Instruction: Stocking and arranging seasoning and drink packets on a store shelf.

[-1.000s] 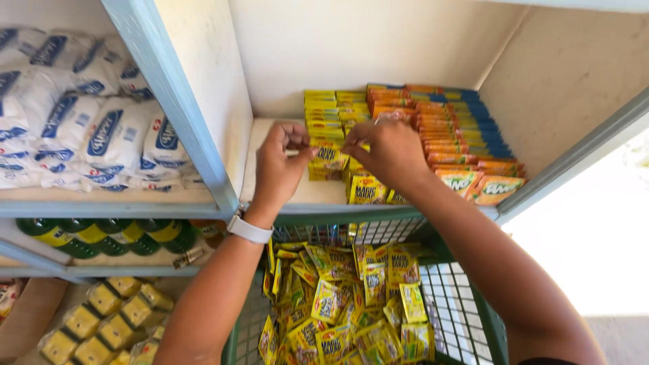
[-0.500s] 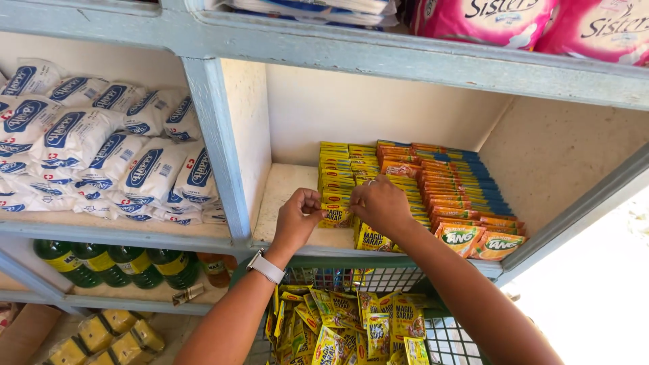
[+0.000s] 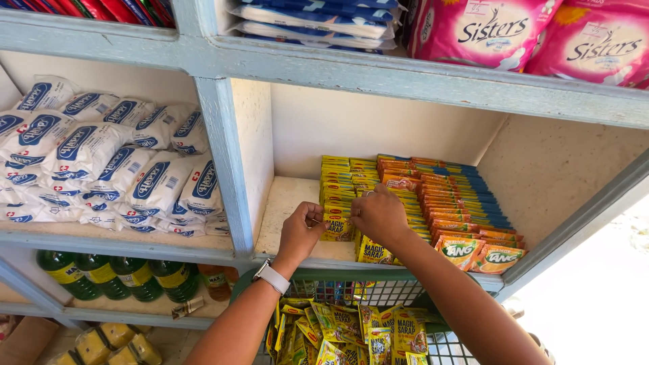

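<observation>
Left hand (image 3: 302,232) pinches the front yellow seasoning sachet (image 3: 336,228) of the leftmost row; right hand (image 3: 378,215), at its 3 o'clock, fingers curled onto the same row (grip hidden). Shelf compartment (image 3: 287,203) holds yellow rows, orange drink-mix sachets (image 3: 466,247) at 3 o'clock. Green wire basket (image 3: 433,348) at 6 o'clock, full of loose yellow sachets

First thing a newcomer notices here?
Both hands meet at the shelf's front: left hand and right hand on the rows of yellow sachets. Beside those stand orange sachets; white pouches fill the left compartment, and a green basket of yellow sachets sits below.
</observation>
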